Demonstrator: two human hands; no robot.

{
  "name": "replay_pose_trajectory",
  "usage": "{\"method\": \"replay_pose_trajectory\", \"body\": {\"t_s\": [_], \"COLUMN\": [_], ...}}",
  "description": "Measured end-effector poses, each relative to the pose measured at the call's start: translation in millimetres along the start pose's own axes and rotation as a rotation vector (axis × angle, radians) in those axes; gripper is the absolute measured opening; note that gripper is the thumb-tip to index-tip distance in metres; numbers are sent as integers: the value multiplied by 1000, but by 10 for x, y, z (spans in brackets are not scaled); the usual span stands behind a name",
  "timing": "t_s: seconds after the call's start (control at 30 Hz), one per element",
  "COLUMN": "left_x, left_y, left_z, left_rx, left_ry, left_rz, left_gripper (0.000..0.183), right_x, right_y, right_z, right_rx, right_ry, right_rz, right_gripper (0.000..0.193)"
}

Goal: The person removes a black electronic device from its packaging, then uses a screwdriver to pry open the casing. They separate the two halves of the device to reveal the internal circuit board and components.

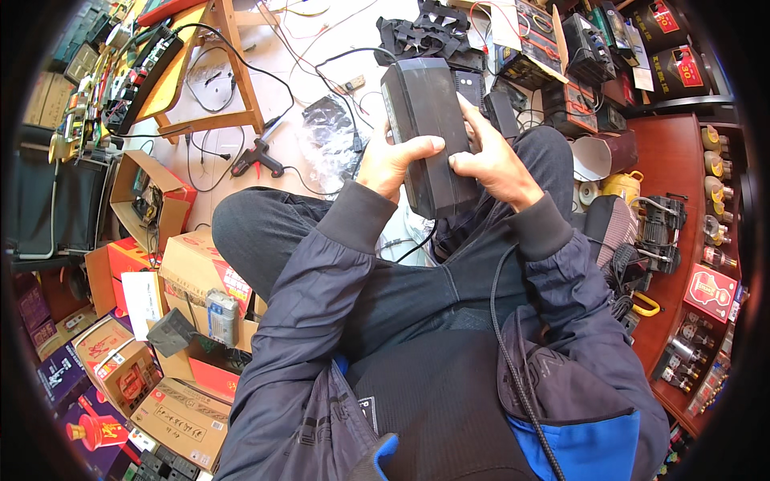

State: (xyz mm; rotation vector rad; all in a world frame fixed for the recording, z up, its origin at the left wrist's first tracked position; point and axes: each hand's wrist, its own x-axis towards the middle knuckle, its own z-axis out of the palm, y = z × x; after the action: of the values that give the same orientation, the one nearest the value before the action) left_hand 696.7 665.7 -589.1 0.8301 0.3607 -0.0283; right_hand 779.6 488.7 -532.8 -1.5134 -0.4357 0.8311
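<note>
I hold a long black case [433, 104] with bevelled sides, which looks like a battery pack, upright above my crossed legs. My left hand [391, 164] grips its left side, the thumb lying across the front face. On the opposite side my right hand [499, 167] is closed round the edge, its thumb pressed near the lower front. The fingers behind the case are mostly hidden. A black cable [353, 53] curves to the top of the case, and another dark cable [420, 250] hangs below it. Whether both are joined to it I cannot tell.
A black and red glue gun [258, 159] lies on the floor beside a yellow-topped wooden stool [171, 60]. Crumpled clear plastic [325, 132] sits near my left hand. Cardboard boxes [180, 421] are stacked at left. Batteries [567, 104] and a reddish-brown cabinet [662, 160] stand at right.
</note>
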Motion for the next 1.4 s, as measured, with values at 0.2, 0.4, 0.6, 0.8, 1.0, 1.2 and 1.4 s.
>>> {"method": "replay_pose_trajectory", "body": {"t_s": [0.2, 0.4, 0.6, 0.8, 1.0, 1.2, 1.4], "left_x": [-37, -37, -13, -35, -45, -11, -34], "left_y": [1, 3, -2, 27, 23, -5, -9], "left_z": [16, 40, 49, 69, 50, 48, 56], "left_rx": [-25, -37, 3, 41, 70, -7, 13], "left_ry": [-20, -68, -64, -101, -115, -125, -117], "left_rz": [16, 29, 53, 70, 57, 91, 104], "left_gripper": [82, 86, 90, 90, 91, 90, 89], "right_x": [38, 155, 192, 303, 324, 378, 396], "right_y": [75, 52, 53, 22, -2, 52, 88], "right_z": [-9, -76, -87, -87, -114, -150, -178], "right_rx": [47, -53, -67, -76, -95, -88, -38], "right_ry": [-13, 33, 79, 93, 100, 112, 94], "right_rz": [11, -112, -99, -105, -97, -96, -91], "right_gripper": [100, 103, 103, 102, 102, 104, 106]}}
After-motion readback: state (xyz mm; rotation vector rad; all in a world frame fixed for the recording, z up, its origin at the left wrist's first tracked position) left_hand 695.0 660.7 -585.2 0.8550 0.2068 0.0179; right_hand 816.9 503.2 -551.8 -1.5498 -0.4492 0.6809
